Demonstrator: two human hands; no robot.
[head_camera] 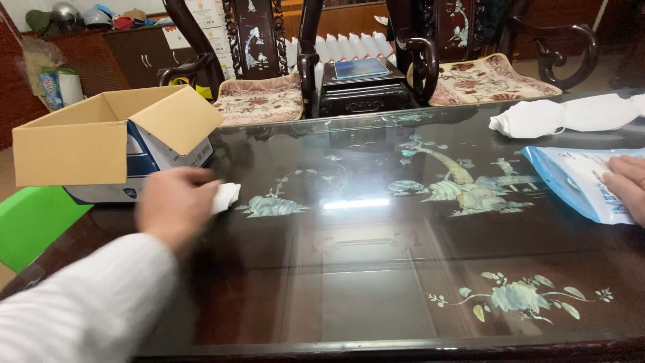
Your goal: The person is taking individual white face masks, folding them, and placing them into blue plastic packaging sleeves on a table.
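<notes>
A small white folded item (226, 196) sat at the fingertips of the left hand (173, 207), just beside the open cardboard box (101, 141) – the hand was blurred, so whether it gripped the item I cannot tell. The right hand (626, 185) lay flat, fingers open, on a blue-and-white plastic pouch (571, 178) on the dark inlaid table (363, 269), near a heap of white masks (564, 115).

Table (376, 269): we see dark wood under a glossy, smooth top, with shiny pearl-like flower inlay.
Cardboard box (74, 144): matt brown cardboard, plain and dry-looking.
Blue-edged pouch (571, 178): thin plastic film, slightly glossy.
White masks (564, 115): soft matt fabric.
Sleeve (80, 306): we notice ribbed knit cloth, matt.
Chair cushions (262, 101): woven cloth with flower pattern.
</notes>
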